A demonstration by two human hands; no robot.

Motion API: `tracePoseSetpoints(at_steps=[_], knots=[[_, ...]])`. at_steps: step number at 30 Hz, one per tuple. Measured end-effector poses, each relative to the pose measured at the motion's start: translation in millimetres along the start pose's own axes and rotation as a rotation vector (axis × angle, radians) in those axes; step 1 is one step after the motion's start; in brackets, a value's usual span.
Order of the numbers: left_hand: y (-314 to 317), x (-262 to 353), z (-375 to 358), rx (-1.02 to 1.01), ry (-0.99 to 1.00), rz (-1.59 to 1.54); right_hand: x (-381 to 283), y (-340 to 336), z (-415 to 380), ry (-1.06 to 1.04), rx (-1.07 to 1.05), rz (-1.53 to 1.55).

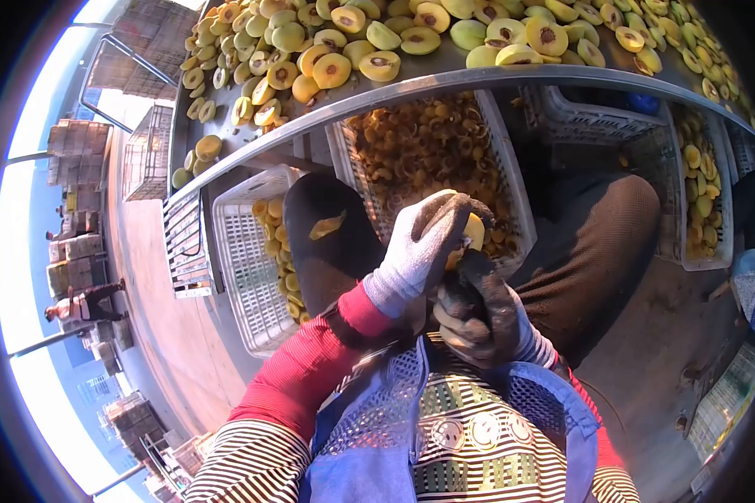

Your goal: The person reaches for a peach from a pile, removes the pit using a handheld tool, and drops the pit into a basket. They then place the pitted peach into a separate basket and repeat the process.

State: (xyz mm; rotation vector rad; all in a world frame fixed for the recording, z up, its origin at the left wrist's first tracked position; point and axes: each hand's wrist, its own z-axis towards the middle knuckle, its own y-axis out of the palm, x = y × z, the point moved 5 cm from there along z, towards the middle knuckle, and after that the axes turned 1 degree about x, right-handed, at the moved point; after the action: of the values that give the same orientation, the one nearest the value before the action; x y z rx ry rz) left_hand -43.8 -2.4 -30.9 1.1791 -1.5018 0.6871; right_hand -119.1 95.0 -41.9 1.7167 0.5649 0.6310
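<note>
Both my hands are in gloves and meet over my lap. My left hand [432,243], in a white glove with dark fingers, is closed around a yellow fruit half [473,231]. My right hand [478,314], its glove dark and soiled, has its fingers curled just below the fruit; a small shiny bit shows between the hands, but what the right hand grips is hidden. Beneath and beyond the hands stands a white crate [518,189] of brown-orange scraps [428,142]. Many halved fruits [331,70] lie on the metal table [428,84] ahead.
A white crate [247,277] with fruit halves is left of my knee; another [721,243] is at the right. The table's raised metal edge crosses ahead of the hands. Two people [88,303] and stacked crates [80,151] are far left.
</note>
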Motion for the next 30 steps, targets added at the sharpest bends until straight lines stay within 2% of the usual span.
tracePoseSetpoints(at_steps=[1,3,4,5,7,8,9,11,12,13,15,16,17,19,20,21,23,25,26,27,29,30], knots=[[-3,-1,1,0.002,-0.001,0.001,0,4,3,0.002,0.0,0.001],[2,5,4,-0.154,0.024,-0.091,9,27,7,0.213,-0.254,0.356],[5,6,4,-0.163,-0.033,-0.036,8,37,6,0.218,-0.334,0.479],[8,7,3,-0.162,-0.031,-0.038,8,36,6,0.22,-0.332,0.477],[12,0,1,0.014,-0.133,-0.073,6,29,9,0.177,-0.331,0.457],[17,3,-3,0.093,-0.031,-0.022,5,24,10,0.157,-0.331,0.447],[17,-2,-1,0.096,-0.03,-0.025,4,19,12,0.136,-0.33,0.437],[16,-23,4,0.094,-0.224,-0.386,2,10,13,0.097,-0.328,0.417],[16,-24,1,0.143,-0.272,-0.422,3,1,14,0.063,-0.218,0.371],[12,-25,1,0.149,-0.269,-0.425,3,0,13,0.057,-0.233,0.359],[1,-27,9,0.064,-0.163,-0.013,6,8,13,0.077,-0.286,0.367],[1,-10,11,-0.026,0.08,0.145,8,11,14,0.085,-0.31,0.371],[-5,0,10,-0.176,0.104,0.338,9,14,14,0.097,-0.328,0.382],[-7,5,11,-0.225,0.203,0.271,12,18,15,0.107,-0.36,0.389],[-3,-1,7,-0.118,0.03,0.02,15,20,15,0.112,-0.378,0.393],[-2,-5,-1,-0.057,-0.223,-0.094,16,21,16,0.117,-0.386,0.394],[4,-17,0,0.07,0.006,-0.332,16,23,14,0.106,-0.411,0.384],[-10,-43,4,0.265,-0.273,-0.748,12,20,11,0.075,-0.411,0.342],[-20,-39,2,0.298,-0.226,-0.647,8,13,10,0.043,-0.33,0.292],[-30,-33,2,0.321,-0.177,-0.543,4,6,11,0.016,-0.334,0.26],[-46,-10,-9,0.359,-0.04,-0.242,-1,-7,17,0.054,-0.227,0.333],[-61,-4,-15,0.419,0.023,-0.233,-1,-10,20,0.069,-0.195,0.341]])
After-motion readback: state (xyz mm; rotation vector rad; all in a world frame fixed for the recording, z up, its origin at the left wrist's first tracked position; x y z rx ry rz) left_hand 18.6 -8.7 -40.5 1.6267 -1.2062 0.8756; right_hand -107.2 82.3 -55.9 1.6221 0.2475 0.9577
